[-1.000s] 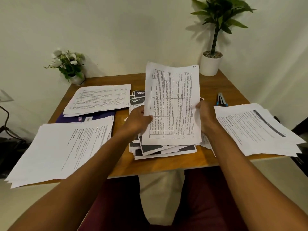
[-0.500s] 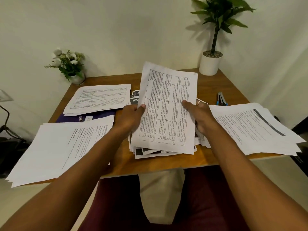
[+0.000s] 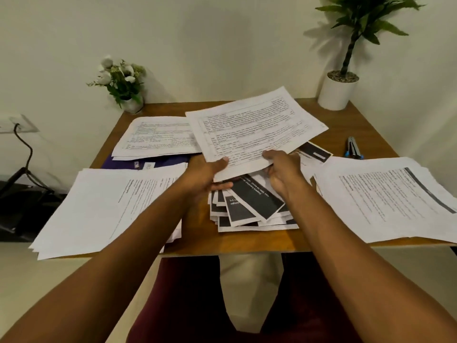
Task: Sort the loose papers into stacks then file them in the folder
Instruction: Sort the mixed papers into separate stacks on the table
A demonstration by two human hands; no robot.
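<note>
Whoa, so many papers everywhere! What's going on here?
A person is sorting papers at a wooden table. The left hand and right hand both pinch one gridded sheet, held above a messy pile of dark-printed pages. Tidier piles lie around it: a left stack, a right stack, and at the back left a gridded stack resting on a purple folder.

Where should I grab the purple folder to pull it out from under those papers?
Pinch the purple folder at its bare strip, the only part showing, coming from the left of the table. It lies flat with the stack of table-printed sheets on top, so sliding it sideways probably works best.
</note>
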